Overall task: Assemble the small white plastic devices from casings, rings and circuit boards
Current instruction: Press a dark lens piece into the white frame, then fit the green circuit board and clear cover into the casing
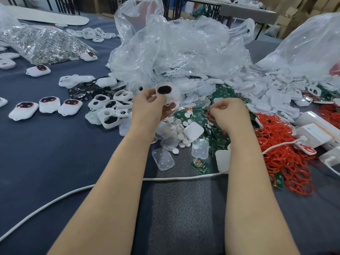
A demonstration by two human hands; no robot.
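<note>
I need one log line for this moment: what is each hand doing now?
left hand: holds white casing | right hand: pinches red ring above circuit boards | finished devices: row at left

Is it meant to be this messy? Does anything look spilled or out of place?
Nothing looks broken, but the parts are jumbled. White casings, green circuit boards and red rings lie in one mixed heap in front of the crumpled plastic bags. A white cable trails loose across the work area, where it might snag.
</note>
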